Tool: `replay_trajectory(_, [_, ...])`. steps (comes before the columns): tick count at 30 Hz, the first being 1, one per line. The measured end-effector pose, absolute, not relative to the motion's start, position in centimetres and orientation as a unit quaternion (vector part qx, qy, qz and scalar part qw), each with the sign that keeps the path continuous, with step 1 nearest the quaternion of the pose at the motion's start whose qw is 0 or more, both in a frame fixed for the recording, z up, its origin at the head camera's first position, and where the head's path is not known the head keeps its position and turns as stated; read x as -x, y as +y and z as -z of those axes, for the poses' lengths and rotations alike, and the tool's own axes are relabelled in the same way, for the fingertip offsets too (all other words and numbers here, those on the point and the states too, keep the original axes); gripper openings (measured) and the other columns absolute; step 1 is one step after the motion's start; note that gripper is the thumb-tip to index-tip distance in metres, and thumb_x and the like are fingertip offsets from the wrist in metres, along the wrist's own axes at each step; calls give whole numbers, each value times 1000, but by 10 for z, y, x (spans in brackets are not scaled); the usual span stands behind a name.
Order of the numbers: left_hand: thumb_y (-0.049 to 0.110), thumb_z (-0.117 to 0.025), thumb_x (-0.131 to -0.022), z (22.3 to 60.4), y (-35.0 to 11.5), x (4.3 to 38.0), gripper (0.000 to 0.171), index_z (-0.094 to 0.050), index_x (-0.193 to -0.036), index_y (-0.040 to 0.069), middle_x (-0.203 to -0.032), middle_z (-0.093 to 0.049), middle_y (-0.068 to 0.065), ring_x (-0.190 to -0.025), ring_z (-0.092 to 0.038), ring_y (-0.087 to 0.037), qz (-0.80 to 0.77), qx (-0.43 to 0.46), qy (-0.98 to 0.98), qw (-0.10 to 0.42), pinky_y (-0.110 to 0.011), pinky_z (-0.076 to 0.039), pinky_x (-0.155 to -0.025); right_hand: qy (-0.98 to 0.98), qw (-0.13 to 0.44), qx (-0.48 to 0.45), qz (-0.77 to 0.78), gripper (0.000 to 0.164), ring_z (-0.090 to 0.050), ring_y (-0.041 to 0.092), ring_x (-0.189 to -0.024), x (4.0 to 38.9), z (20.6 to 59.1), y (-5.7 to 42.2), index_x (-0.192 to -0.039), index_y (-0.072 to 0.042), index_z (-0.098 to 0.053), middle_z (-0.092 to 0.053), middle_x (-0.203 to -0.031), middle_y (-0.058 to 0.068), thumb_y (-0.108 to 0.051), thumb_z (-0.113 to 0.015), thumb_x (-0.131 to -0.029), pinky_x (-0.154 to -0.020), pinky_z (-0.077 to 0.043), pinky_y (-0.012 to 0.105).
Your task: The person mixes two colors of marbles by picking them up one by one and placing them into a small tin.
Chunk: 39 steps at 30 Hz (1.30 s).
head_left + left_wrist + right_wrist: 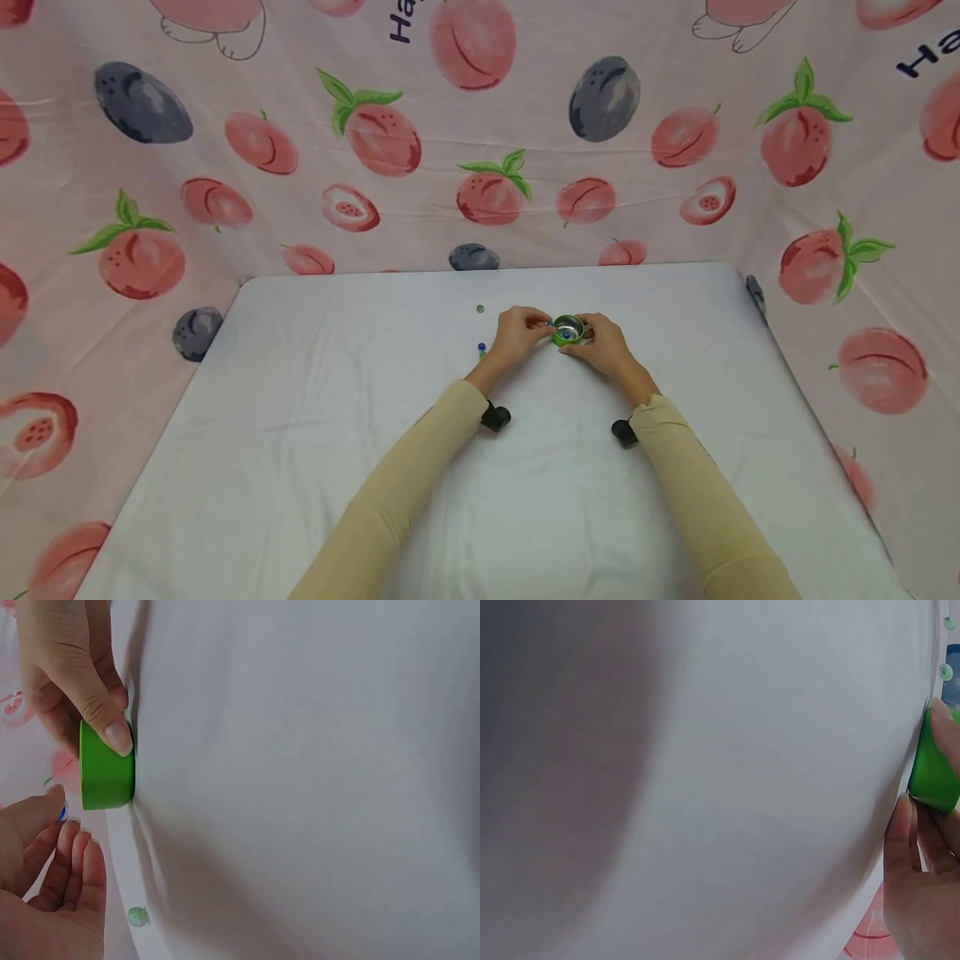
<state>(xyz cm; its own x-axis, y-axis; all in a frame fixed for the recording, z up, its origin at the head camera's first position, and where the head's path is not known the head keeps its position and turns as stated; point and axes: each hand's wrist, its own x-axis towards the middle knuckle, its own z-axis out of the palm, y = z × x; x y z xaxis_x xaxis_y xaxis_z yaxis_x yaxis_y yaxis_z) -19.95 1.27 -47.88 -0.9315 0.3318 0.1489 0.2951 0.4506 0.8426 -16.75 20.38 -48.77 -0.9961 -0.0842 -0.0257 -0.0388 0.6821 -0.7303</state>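
A small green cup (560, 340) with a shiny metal inside stands on the white table, and a blue marble (567, 337) lies in it. My right hand (606, 348) grips the cup from its right side, with the thumb along the near wall, as the left wrist view also shows. At the cup's left rim, my left hand (517, 337) pinches another blue marble (62, 814) between thumb and fingertip. To the left on the table are a blue marble (482, 346), a green marble (482, 356) close by it, and another green marble (480, 308) farther back.
White cloth covers the table (337, 433). Behind and on both sides hangs a pink fruit-print curtain (420, 237). A black wrist camera (495, 416) sits at the left cuff, another black camera (624, 432) at the right.
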Motion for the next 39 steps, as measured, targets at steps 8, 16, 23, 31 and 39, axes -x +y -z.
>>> replay_trajectory(8, [7,-79,-95,480,20,200,19,-79,-109,-5,-91,-75,-16,-77,-60,-12,-491,-180,852,24,-17,-48,-69,915,27,36,400,62,-59,41,-116,167,488,203,-142,12,-56,-60,-130,30,-11,-84,-91,-100,-51,52])
replay_trajectory(16, [6,-79,-95,485,25,200,18,-78,-109,-6,-88,-71,-12,-76,-56,-9,-497,-182,848,27,-15,-44,-67,915,20,39,402,62,-60,41,-114,167,490,203,-141,12,-57,-61,-129,30,-10,-85,-90,-99,-51,51])
replay_trajectory(23, [4,-79,-95,482,25,198,18,-78,-109,-6,-84,-70,-11,-73,-54,-8,-495,-185,848,30,-15,-43,-65,916,19,43,398,62,-60,41,-113,167,489,203,-141,13,-57,-61,-126,30,-11,-85,-90,-98,-52,51])
replay_trajectory(31, [6,-79,-95,481,18,195,21,-78,-112,-5,-88,-74,-14,-75,-59,-11,-485,-188,853,26,-17,-46,-68,915,18,40,401,62,-61,42,-115,167,491,202,-141,12,-57,-61,-128,29,-11,-85,-90,-100,-52,52])
replay_trajectory(39, [7,-82,-93,481,6,194,22,-78,-110,-5,-88,-75,-14,-79,-67,-16,-484,-191,854,9,-20,-53,-72,917,16,34,397,63,-60,42,-116,166,492,202,-142,11,-56,-61,-129,29,-12,-85,-90,-100,-51,53])
